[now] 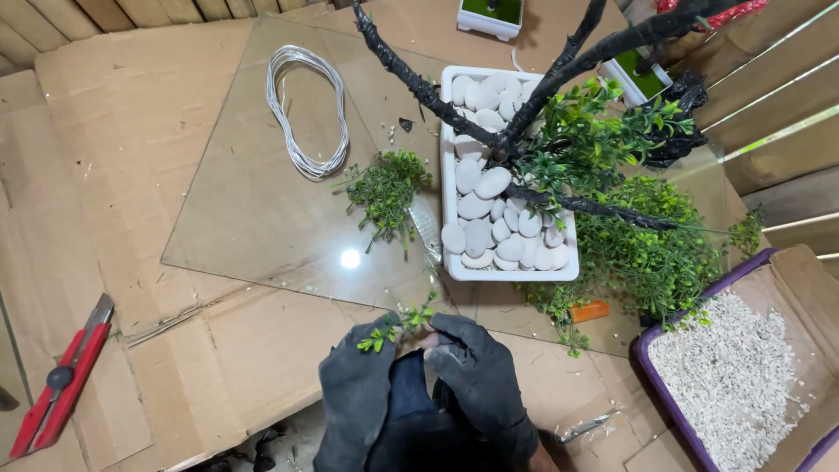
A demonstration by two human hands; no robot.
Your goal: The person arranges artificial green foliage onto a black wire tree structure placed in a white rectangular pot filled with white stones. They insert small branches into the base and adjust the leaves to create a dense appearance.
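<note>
Both my hands wear dark gloves and meet at the bottom centre. My left hand (357, 385) and my right hand (481, 376) pinch a small green artificial sprig (395, 328) between their fingertips. Beyond them stands a white rectangular pot (448, 166) filled with white pebbles (489, 188). A black artificial tree trunk (489, 131) with bare branches and some green foliage (585, 149) rises from it. A loose clump of green sprigs (386, 192) lies on the glass left of the pot.
A glass sheet (253, 210) lies on cardboard (114, 131). A coil of white wire (306, 109) rests on it. A red utility knife (61, 380) lies at far left. A purple-rimmed box of pale gravel (730, 376) sits at right, more green foliage (647, 253) beside it.
</note>
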